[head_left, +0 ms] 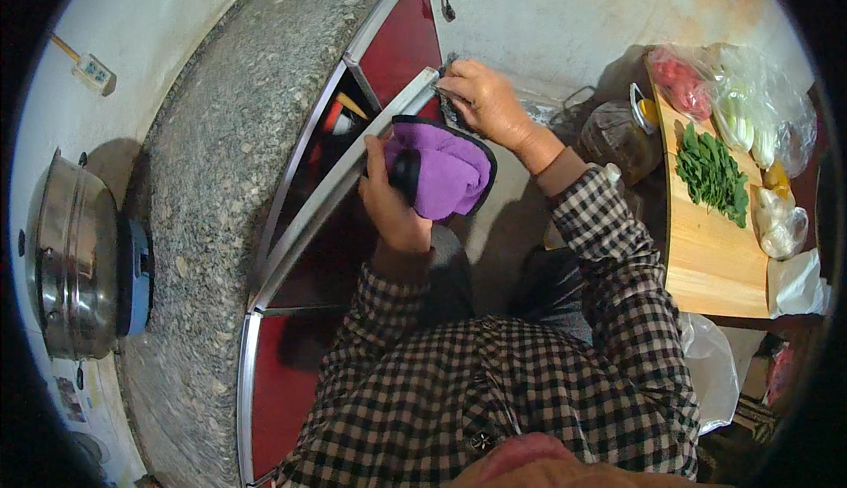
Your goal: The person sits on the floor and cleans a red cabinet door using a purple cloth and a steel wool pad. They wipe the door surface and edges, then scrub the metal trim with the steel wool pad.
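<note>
A red cabinet door with a pale metal frame [344, 140] stands ajar in front of me. My left hand [397, 207] holds a purple cloth with black edging [450, 177] against the door, its thumb along the frame. A dark patch by those fingers is too unclear to name. At the frame's far upper corner, my right hand [486, 101] pinches a dark, wiry scouring pad [456, 114], mostly covered by the fingers. Inside the opening, something with a yellowish handle [351, 105] shows in shadow.
A speckled granite countertop [218, 177] runs along the left, bearing a steel pot [76, 256] on a blue-sided base. To the right, a wooden board [714, 276] holds leafy greens [711, 173] and bagged vegetables [738, 111]. A large plastic jug [619, 137] stands beside it.
</note>
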Demonstrator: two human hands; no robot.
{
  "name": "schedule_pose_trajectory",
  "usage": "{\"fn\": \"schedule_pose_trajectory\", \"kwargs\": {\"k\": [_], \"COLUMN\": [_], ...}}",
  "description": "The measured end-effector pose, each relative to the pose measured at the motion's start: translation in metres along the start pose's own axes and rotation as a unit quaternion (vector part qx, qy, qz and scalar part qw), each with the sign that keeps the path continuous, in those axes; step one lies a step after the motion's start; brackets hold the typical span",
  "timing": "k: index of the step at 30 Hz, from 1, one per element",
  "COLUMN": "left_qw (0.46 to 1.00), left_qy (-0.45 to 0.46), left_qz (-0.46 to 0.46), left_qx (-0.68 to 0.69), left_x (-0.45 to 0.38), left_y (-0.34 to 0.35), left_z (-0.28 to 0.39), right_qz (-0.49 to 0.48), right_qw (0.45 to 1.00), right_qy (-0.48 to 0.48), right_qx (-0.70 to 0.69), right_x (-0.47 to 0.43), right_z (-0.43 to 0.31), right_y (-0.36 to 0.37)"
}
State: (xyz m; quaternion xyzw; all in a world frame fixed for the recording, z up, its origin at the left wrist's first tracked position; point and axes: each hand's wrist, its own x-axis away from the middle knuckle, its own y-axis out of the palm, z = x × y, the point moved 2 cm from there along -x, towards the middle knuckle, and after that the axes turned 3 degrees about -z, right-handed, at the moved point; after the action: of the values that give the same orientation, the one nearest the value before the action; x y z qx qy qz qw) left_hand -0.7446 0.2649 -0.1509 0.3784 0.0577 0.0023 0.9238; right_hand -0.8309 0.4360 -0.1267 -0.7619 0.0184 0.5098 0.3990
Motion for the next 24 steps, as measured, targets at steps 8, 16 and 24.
{"fn": "schedule_pose_trajectory", "kwargs": {"k": [8, 16, 24], "left_qw": [0.998, 0.998, 0.998], "left_qy": [-0.027, -0.036, -0.049], "left_qz": [0.040, 0.041, 0.033], "left_qx": [0.044, 0.001, 0.017], "left_x": [0.001, -0.002, 0.001], "left_y": [0.001, -0.007, -0.005], "left_z": [-0.004, -0.003, -0.004], "right_qz": [0.073, -0.135, 0.067], "right_qw": [0.997, 0.988, 0.997], "right_qy": [0.032, -0.073, 0.029], "right_qx": [-0.023, 0.032, -0.005], "right_x": [0.007, 0.010, 0.009], "right_z": [-0.003, 0.018, 0.006], "right_y": [0.009, -0.014, 0.006]}}
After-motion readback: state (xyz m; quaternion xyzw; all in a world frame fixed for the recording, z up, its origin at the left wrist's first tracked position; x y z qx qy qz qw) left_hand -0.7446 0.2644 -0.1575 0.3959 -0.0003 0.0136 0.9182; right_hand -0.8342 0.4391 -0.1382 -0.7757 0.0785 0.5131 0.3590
